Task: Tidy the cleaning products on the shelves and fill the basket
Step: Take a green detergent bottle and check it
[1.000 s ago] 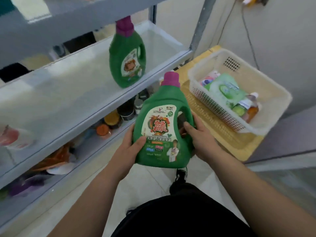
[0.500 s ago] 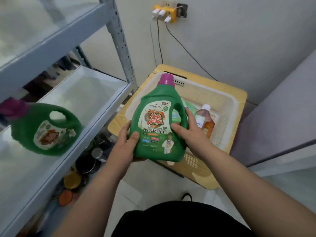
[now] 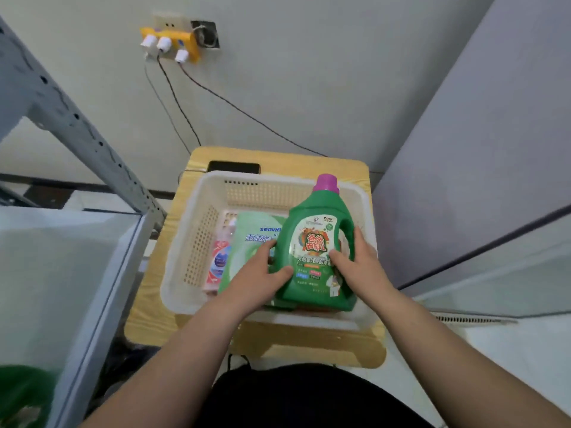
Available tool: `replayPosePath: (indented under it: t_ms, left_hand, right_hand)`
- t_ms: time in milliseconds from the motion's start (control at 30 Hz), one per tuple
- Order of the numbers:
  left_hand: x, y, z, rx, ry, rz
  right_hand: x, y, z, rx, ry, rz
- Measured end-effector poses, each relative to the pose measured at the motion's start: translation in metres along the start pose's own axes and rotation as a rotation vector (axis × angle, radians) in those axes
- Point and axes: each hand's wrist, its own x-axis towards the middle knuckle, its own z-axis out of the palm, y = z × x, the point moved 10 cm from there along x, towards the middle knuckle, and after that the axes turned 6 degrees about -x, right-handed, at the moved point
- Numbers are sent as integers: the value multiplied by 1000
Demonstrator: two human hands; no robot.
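Stool (image 3: 279,161) and basket (image 3: 197,242) now beneath green bottle (image 3: 315,239)

"CCTV" on green detergent bottle (image 3: 318,242) label, "seaw…" on pale green pouch (image 3: 247,231)

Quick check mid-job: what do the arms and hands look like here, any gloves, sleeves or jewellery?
Both the left hand and right hand are bare: no gloves, rings, watch or bands show. The forearms are uncovered, no sleeve in view down to the frame edge. The only clothing visible is a black garment at the bottom.
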Motion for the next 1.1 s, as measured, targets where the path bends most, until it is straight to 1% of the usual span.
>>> replayPosePath:
  t_ms: [67,167,367,467,533,633,733,867,967,1033,1100]
  left_hand:
    - [13,-2,4,40,-60,32]
    - [29,-13,5,65,-126,25]
    - [44,-20,8,141,-175,58]
    - [47,-14,13,184,-181,100]
    - [45,-8,17,256,-165,167]
    - [36,5,30,361,-147,321]
    - [28,12,41,430,-138,398]
    - [24,9,41,498,-119,375]
    - [18,2,37,545,-75,300]
    - [7,0,33,591,-3,258]
    - [-12,-2,31,643,54,250]
  right_hand:
    - [-1,12,8,-66,13,66]
    - [-10,14,17,-152,42,134]
    - [-18,12,32,-249,133,126]
    - [-25,12,31,-285,136,98]
    - [-31,10,30,-335,134,53]
    - [-37,2,34,-427,119,-75]
    - [-36,7,39,-450,57,-104]
    - [-32,5,36,-518,-10,-159]
    - [-29,0,33,-585,-101,-222]
    - [-28,-10,28,-637,-118,-313]
    - [-34,-27,30,-673,-133,-473]
